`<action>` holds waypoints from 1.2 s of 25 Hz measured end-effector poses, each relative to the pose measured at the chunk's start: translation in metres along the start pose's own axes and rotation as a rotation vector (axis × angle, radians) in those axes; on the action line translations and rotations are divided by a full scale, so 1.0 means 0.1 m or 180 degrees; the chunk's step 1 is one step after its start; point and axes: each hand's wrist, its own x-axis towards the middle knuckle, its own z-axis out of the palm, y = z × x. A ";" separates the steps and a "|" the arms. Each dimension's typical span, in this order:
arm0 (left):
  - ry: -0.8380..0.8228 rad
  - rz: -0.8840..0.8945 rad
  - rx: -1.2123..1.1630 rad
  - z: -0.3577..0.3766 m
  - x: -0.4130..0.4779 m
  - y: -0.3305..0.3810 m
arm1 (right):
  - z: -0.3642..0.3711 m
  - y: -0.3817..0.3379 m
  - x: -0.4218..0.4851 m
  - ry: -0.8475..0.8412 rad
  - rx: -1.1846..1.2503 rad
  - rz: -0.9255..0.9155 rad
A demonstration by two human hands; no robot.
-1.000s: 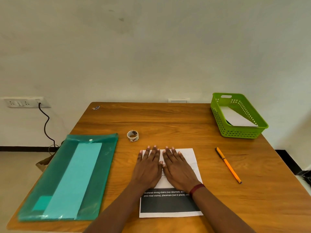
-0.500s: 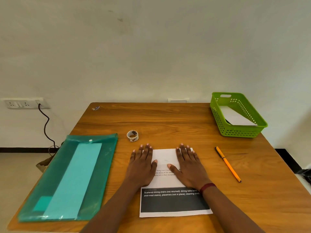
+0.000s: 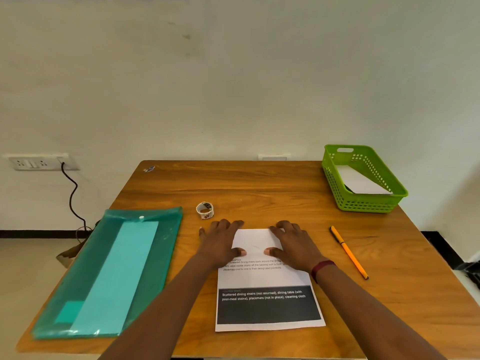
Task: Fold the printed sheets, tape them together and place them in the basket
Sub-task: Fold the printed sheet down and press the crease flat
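Folding, I'd judge: left hand (image 3: 220, 242) and right hand (image 3: 293, 242) bend fingers over the sheet (image 3: 259, 276) at the table's (image 3: 259, 183) near edge, thumbs pressing (grip unclear); next, sharpen the crease.

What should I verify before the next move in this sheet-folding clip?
1. Printed sheet folded over at its far end: ok.
2. Left hand and right hand both touching its folded part: ok.
3. Folded edges aligned: cannot tell, the hands cover the corners.
4. Tape roll close beside the left hand: ok.
5. Green basket probably has room: ok, only white paper shows inside.
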 end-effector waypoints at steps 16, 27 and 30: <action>0.1410 0.0324 -0.0180 -0.19 -0.14 0.02 | -0.20 -0.10 -0.08 0.1748 0.0154 -0.0202; 0.1384 0.0513 -0.0196 -0.03 -0.25 0.08 | -0.06 -0.12 -0.28 0.1696 0.0145 -0.0488; 0.1101 0.0414 -0.0150 0.08 -0.28 0.06 | 0.04 -0.14 -0.32 0.1569 0.0206 -0.0412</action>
